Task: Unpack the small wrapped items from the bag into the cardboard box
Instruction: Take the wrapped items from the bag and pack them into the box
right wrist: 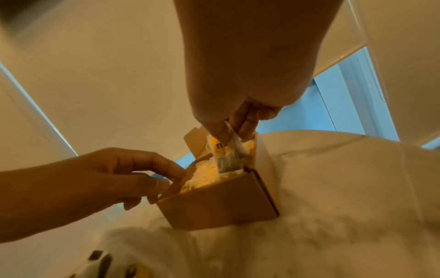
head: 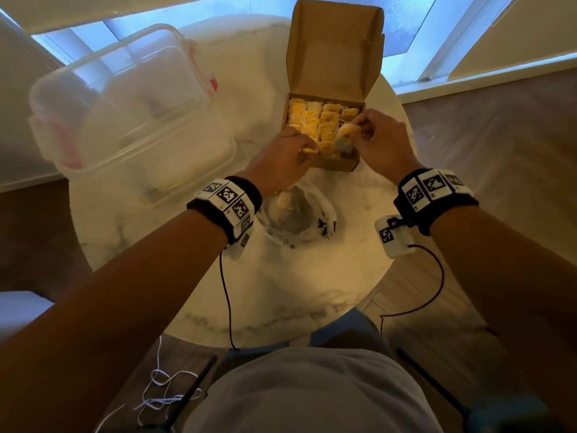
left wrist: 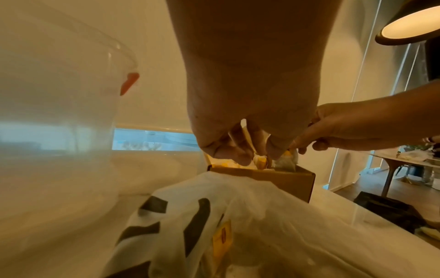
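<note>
The open cardboard box stands on the far side of the table with its lid up, and several yellow-labelled wrapped tea bags fill it in rows. My right hand pinches one wrapped tea bag, marked TEA, upright over the box's near right corner. At the box's near left edge, my left hand pinches another small yellow wrapped item. Just in front of the box lies the translucent printed bag, which holds at least one more wrapped item.
A large clear plastic container with a lid and red clips takes up the left of the round marble table. The table's edge runs close on the right of the box. Thin cables hang from both wristbands.
</note>
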{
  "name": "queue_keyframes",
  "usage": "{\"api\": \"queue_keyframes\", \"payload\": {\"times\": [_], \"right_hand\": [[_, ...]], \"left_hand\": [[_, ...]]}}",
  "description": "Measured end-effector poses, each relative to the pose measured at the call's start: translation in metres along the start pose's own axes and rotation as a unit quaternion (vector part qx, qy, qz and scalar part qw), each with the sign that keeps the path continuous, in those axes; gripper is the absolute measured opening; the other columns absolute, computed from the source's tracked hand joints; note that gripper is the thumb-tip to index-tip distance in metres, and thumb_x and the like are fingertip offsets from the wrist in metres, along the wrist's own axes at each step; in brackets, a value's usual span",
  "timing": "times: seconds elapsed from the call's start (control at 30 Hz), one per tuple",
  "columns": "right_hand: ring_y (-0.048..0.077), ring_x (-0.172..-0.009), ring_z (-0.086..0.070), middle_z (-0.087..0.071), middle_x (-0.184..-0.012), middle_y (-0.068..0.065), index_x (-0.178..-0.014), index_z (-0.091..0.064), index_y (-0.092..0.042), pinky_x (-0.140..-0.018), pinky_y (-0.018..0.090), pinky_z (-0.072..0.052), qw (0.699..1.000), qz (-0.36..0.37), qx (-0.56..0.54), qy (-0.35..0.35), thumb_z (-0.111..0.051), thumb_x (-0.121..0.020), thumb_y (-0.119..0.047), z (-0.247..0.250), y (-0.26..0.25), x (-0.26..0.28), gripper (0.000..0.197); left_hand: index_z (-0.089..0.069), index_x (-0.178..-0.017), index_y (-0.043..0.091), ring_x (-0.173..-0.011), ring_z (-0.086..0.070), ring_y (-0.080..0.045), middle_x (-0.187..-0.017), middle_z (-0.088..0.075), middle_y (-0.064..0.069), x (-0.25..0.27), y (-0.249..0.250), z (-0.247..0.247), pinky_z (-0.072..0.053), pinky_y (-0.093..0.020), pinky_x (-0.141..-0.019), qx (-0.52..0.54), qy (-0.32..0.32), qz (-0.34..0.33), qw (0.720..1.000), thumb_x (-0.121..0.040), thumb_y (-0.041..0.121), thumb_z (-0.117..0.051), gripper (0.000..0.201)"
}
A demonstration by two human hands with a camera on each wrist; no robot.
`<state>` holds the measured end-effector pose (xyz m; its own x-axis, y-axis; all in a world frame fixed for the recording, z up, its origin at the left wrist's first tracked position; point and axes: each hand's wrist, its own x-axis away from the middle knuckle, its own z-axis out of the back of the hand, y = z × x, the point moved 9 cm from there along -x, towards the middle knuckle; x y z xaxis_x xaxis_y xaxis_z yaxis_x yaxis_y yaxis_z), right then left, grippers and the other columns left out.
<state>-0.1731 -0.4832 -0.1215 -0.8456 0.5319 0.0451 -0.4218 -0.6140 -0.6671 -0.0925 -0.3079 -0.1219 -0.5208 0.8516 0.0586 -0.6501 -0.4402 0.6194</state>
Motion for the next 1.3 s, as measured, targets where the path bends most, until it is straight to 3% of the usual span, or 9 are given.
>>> {"api": "queue_keyframes", "payload": {"times": [0.13, 0.2, 0.27, 0.5, 0.63, 0.77, 0.9, 1.13, 1.3], "right_hand": [[0.019, -0.087, -0.064, -0.072, -0.097, -0.001, -0.102, -0.070, -0.019, -0.076, 0.019, -0.048, 0.997, 0.026, 0.069, -0.005, -0.059, -0.093, -0.033, -0.008, 0.012, -0.033, 0.021], [0.028, -0.095, -0.066, -0.074, -0.101, 0.005, -0.103, -0.071, -0.021, -0.086, 0.037, -0.052, 0.993, 0.036, 0.107, -0.024, -0.050, -0.090, -0.041, -0.017, 0.016, -0.043, 0.031], [0.034, -0.100, -0.063, -0.074, -0.102, 0.008, -0.105, -0.071, -0.022, -0.090, 0.044, -0.050, 0.989, 0.044, 0.140, -0.028, -0.046, -0.089, -0.042, -0.022, 0.016, -0.050, 0.036], [0.034, -0.100, -0.057, -0.067, -0.109, 0.007, -0.105, -0.064, -0.019, -0.080, 0.040, -0.045, 0.979, 0.080, 0.188, 0.019, -0.052, -0.086, -0.029, -0.019, 0.006, -0.057, 0.025], [0.033, -0.106, -0.053, -0.057, -0.118, 0.009, -0.097, -0.070, -0.021, -0.083, 0.039, -0.041, 0.966, 0.092, 0.241, 0.016, -0.051, -0.088, -0.043, -0.026, 0.005, -0.055, 0.031], [0.036, -0.111, -0.046, -0.052, -0.121, 0.006, -0.093, -0.073, -0.025, -0.088, 0.042, -0.038, 0.951, 0.103, 0.290, -0.028, -0.060, -0.081, -0.050, -0.037, 0.008, -0.050, 0.031], [0.039, -0.113, -0.044, -0.049, -0.125, 0.008, -0.092, -0.073, -0.024, -0.090, 0.045, -0.036, 0.944, 0.086, 0.318, -0.032, -0.068, -0.080, -0.042, -0.038, 0.012, -0.052, 0.022], [0.039, -0.111, -0.045, -0.051, -0.123, 0.009, -0.092, -0.072, -0.023, -0.089, 0.045, -0.035, 0.949, 0.082, 0.305, -0.020, -0.064, -0.084, -0.037, -0.034, 0.004, -0.045, 0.018], [0.036, -0.109, -0.047, -0.052, -0.118, 0.008, -0.096, -0.069, -0.023, -0.087, 0.043, -0.035, 0.957, 0.104, 0.270, 0.013, -0.057, -0.087, -0.032, -0.018, -0.022, -0.024, 0.018]], "left_hand": [[-0.069, -0.119, 0.024, -0.104, -0.059, -0.022, -0.118, -0.061, -0.004, -0.013, -0.013, -0.018, -0.052, -0.041, -0.093, -0.041, -0.013, 0.026, 0.999, -0.096, 0.032, -0.056, 0.028], [-0.070, -0.114, 0.027, -0.099, -0.060, -0.022, -0.111, -0.064, -0.002, -0.013, -0.017, -0.022, -0.053, -0.042, -0.089, -0.058, -0.007, 0.029, 0.998, -0.095, 0.034, -0.053, 0.026], [-0.071, -0.110, 0.026, -0.092, -0.060, -0.024, -0.103, -0.065, -0.003, -0.013, -0.018, -0.022, -0.053, -0.041, -0.084, -0.051, 0.010, 0.030, 0.998, -0.095, 0.031, -0.053, 0.024], [-0.074, -0.105, 0.022, -0.084, -0.062, -0.021, -0.097, -0.066, -0.003, -0.015, -0.022, -0.022, -0.054, -0.040, -0.078, -0.020, 0.031, 0.012, 0.999, -0.092, 0.024, -0.058, 0.021], [-0.074, -0.105, 0.021, -0.086, -0.061, -0.021, -0.099, -0.066, -0.002, -0.014, -0.023, -0.021, -0.054, -0.040, -0.078, -0.005, 0.041, 0.016, 0.999, -0.093, 0.024, -0.058, 0.020], [-0.073, -0.107, 0.021, -0.089, -0.060, -0.022, -0.100, -0.065, -0.004, -0.012, -0.021, -0.020, -0.054, -0.039, -0.079, 0.006, 0.042, 0.016, 0.999, -0.094, 0.020, -0.060, 0.019], [-0.073, -0.107, 0.021, -0.087, -0.060, -0.022, -0.097, -0.064, -0.005, -0.012, -0.020, -0.020, -0.053, -0.038, -0.078, 0.007, 0.040, 0.012, 0.999, -0.094, 0.021, -0.060, 0.018], [-0.072, -0.111, 0.018, -0.095, -0.060, -0.022, -0.104, -0.064, -0.005, -0.011, -0.020, -0.022, -0.052, -0.039, -0.084, 0.005, 0.017, 0.003, 1.000, -0.095, 0.019, -0.059, 0.021], [-0.068, -0.114, 0.013, -0.092, -0.059, -0.015, -0.115, -0.058, -0.006, 0.001, -0.012, -0.005, -0.052, -0.026, -0.079, 0.052, 0.051, -0.034, 0.997, -0.093, 0.012, -0.061, 0.021]]}}
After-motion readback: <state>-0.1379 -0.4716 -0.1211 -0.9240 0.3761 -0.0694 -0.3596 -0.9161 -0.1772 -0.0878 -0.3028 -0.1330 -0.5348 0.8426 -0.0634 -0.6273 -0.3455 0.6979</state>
